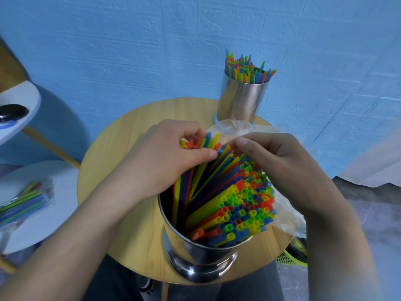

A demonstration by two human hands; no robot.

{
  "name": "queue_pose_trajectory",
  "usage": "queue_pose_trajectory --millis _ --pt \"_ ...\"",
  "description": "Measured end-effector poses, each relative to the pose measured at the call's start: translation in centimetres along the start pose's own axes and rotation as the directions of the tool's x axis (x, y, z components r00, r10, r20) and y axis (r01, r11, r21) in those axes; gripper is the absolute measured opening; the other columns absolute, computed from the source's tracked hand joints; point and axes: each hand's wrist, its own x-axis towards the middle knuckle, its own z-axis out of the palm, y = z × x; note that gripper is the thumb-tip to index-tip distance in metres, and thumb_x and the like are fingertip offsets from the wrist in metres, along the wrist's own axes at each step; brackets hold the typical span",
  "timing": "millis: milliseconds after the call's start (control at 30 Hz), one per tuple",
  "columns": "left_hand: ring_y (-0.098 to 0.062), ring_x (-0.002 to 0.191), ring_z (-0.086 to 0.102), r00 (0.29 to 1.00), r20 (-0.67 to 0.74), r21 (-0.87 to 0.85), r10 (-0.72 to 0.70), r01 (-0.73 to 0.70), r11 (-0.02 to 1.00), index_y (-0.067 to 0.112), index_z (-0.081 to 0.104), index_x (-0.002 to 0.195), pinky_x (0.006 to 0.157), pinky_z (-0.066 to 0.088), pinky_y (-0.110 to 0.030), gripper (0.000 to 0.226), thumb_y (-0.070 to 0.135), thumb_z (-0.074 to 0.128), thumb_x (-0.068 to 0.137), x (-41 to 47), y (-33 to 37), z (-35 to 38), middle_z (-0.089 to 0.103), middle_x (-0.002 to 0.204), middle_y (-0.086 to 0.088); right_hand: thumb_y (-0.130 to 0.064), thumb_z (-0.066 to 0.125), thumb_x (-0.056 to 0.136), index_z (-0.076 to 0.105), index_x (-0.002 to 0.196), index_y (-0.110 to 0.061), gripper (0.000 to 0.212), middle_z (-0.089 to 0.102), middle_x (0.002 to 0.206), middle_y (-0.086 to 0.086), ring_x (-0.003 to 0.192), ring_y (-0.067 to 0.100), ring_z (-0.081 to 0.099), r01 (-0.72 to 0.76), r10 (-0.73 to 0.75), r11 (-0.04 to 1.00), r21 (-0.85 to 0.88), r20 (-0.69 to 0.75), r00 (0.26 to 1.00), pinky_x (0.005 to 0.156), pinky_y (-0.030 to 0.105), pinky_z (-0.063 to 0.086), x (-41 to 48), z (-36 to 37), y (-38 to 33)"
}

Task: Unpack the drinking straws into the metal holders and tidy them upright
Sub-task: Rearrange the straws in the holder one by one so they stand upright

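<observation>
A shiny metal holder (191,255) stands at the near edge of the round wooden table (121,135), packed with coloured straws (243,205). Most lean toward me on the right; a smaller bunch (204,142) leans away. My left hand (165,157) grips the top of that far bunch between thumb and curled fingers. My right hand (280,161) hovers over the straw tops with fingers curled, fingertips touching the straws beside the left thumb. A second metal holder (240,98), filled with upright straws (247,68), stands at the table's far edge.
Crumpled clear plastic wrap (234,127) lies on the table behind and right of the near holder. A white round table (47,205) at left carries a sealed pack of straws (23,200). The blue wall is close behind. A green basket (295,255) sits low right.
</observation>
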Motion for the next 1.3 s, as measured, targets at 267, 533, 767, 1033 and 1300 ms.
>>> queue_pose_trajectory --millis 267,533,767,1033,1300 --pt "-0.003 0.077 0.057 0.996 0.046 -0.256 0.080 -0.066 0.964 0.032 0.081 0.096 0.074 0.045 -0.022 0.013 0.031 0.080 0.082 0.1 0.2 0.0 0.074 0.087 -0.002 -0.022 0.058 0.103 0.080 0.098 -0.023 0.022 0.073 0.083 -0.008 0.080 -0.001 0.065 0.084 -0.083 0.996 0.019 -0.044 0.996 0.069 0.009 0.044 -0.2 0.1 -0.2" --pt "0.001 0.079 0.063 0.993 0.052 -0.304 0.108 -0.087 0.949 0.022 0.070 0.086 0.075 0.047 -0.014 0.013 0.022 0.083 0.083 0.1 0.6 -0.1 0.070 0.080 0.013 -0.017 0.059 0.103 0.079 0.097 -0.020 0.021 0.070 0.079 -0.013 0.075 -0.004 0.063 0.122 -0.121 0.992 0.012 -0.056 0.991 0.065 0.007 0.043 -0.3 0.2 -0.1" --pt "-0.008 0.113 0.064 0.991 0.013 -0.314 0.137 -0.126 0.941 0.027 0.071 0.088 0.103 0.050 -0.042 0.013 0.037 0.070 0.081 0.4 1.2 -0.4 0.073 0.104 0.007 -0.024 0.058 0.103 0.078 0.099 -0.025 0.021 0.073 0.089 -0.008 0.084 0.005 0.067 0.137 -0.138 0.990 -0.033 -0.047 0.989 0.070 0.011 0.046 -0.5 0.3 -0.2" --pt "-0.002 0.090 0.067 0.987 -0.101 -0.559 0.121 -0.157 0.815 0.022 0.074 0.094 0.078 0.048 -0.016 0.008 0.021 0.075 0.085 0.8 1.2 -0.1 0.076 0.093 0.012 -0.022 0.062 0.102 0.078 0.100 -0.027 0.017 0.076 0.094 -0.005 0.088 0.011 0.071 0.124 -0.124 0.992 0.015 -0.022 0.992 0.073 0.017 0.052 -0.5 0.3 0.1" --pt "-0.010 0.072 0.059 0.939 -0.325 -0.854 -0.116 -0.239 0.462 0.021 0.065 0.097 0.067 0.050 -0.019 0.007 0.015 0.062 0.097 1.4 1.2 -1.2 0.065 0.083 0.008 -0.028 0.065 0.099 0.078 0.101 -0.025 0.014 0.075 0.087 -0.009 0.083 0.013 0.072 0.139 -0.139 0.988 0.059 -0.017 0.990 0.068 0.022 0.054 -0.8 0.1 0.1"
